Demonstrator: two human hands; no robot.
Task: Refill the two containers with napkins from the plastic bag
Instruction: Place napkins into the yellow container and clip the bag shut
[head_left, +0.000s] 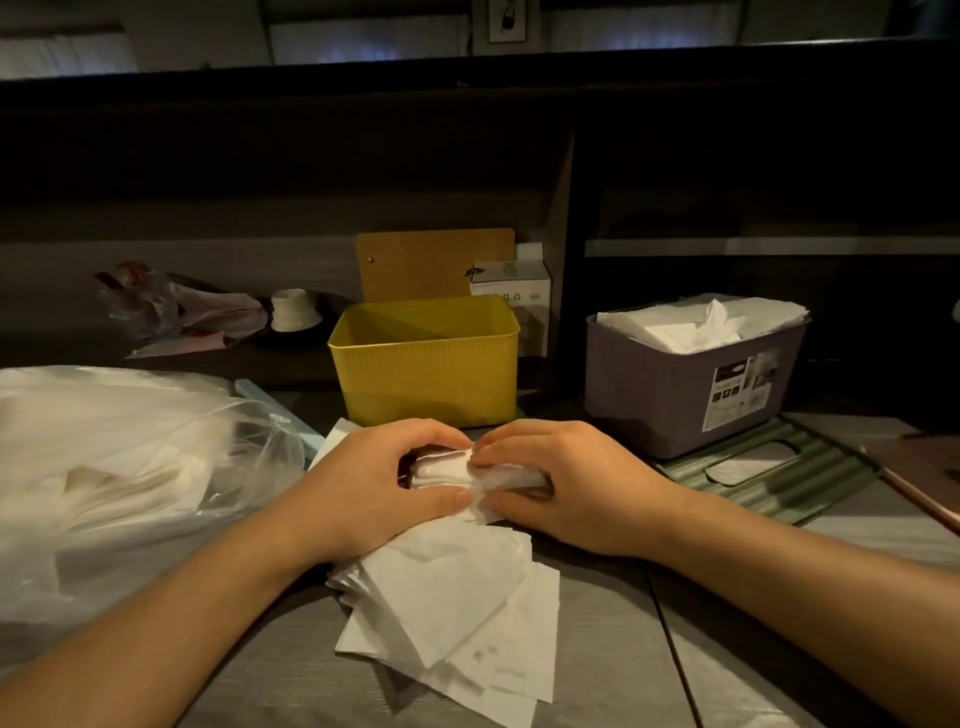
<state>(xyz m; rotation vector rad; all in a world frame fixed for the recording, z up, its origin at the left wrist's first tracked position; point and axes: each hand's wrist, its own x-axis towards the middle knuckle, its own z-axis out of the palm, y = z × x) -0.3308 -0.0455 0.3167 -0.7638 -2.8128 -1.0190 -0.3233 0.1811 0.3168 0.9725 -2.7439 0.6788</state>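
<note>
My left hand (374, 483) and my right hand (566, 483) grip a folded bundle of white napkins (447, 470) from both sides, just in front of the yellow container (426, 374). No napkins show inside the yellow container. The purple container (691, 395) to the right is filled with white napkins (696, 325). More loose napkins (457, 613) lie spread on the table under my wrists. The clear plastic bag (119, 467) with napkins in it sits at the left.
A green ribbed lid (769, 467) lies in front of the purple container. Behind the yellow container stand a wooden board (431, 265) and a small white box (511, 293). A crumpled plastic wrapper (171, 306) and a small white cup (293, 310) sit at back left.
</note>
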